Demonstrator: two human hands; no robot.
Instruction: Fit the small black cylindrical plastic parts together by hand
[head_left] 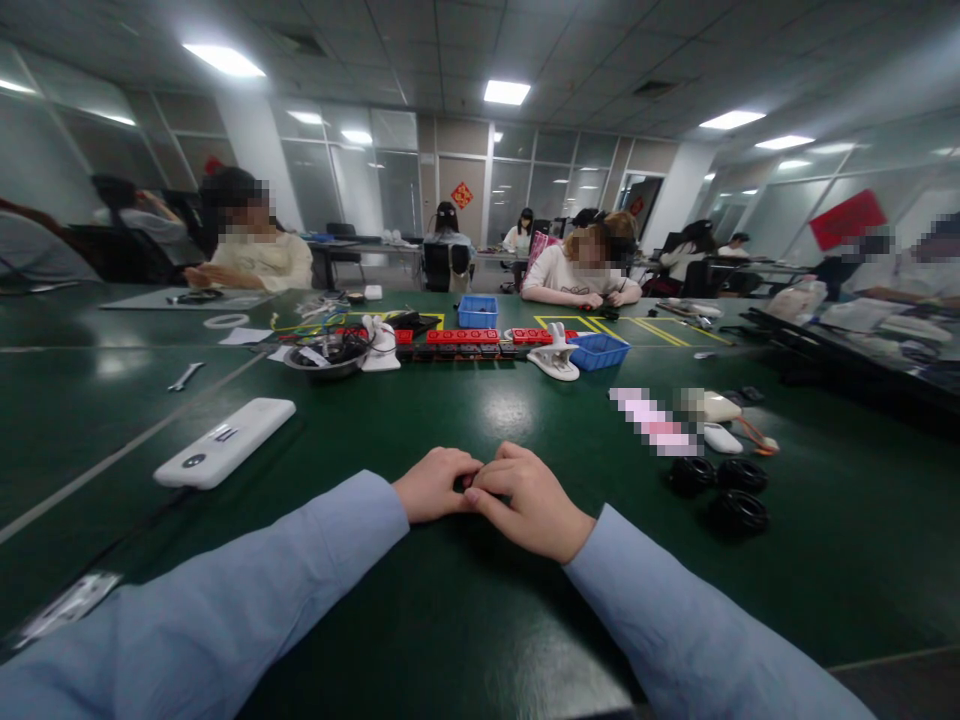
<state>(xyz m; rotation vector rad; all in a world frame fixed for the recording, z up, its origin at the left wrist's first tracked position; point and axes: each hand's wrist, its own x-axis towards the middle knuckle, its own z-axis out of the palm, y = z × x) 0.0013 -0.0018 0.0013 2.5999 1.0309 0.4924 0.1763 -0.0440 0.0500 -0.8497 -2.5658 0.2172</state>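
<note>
The left hand (437,484) and right hand (534,503) meet over the green table (360,425), to the right of the metal bowl (326,372) and nearer than it. Fingers are curled inward, tips together, and the shadowed gap means I can't tell whether they grip anything. If a small piece sits in that pinch, a slipping thumb could drop it, and the hands would hide where it lands!

Nearest the left hand, the long white device (226,443) lies to the left of the bowl and nearer, its dark cable (142,527) running past the left sleeve (300,560). One careless backward sweep of that arm could snag the cable and drag the device askew.

Now look well right of the bowl, and nearer: three black tyres (731,490) sit bunched, apart from the right hand. A wide forearm swing might send one rolling. In the bowl, dark cords (343,346) lie tangled beside a white clamp (381,352); tugging one could haul out others.
</note>
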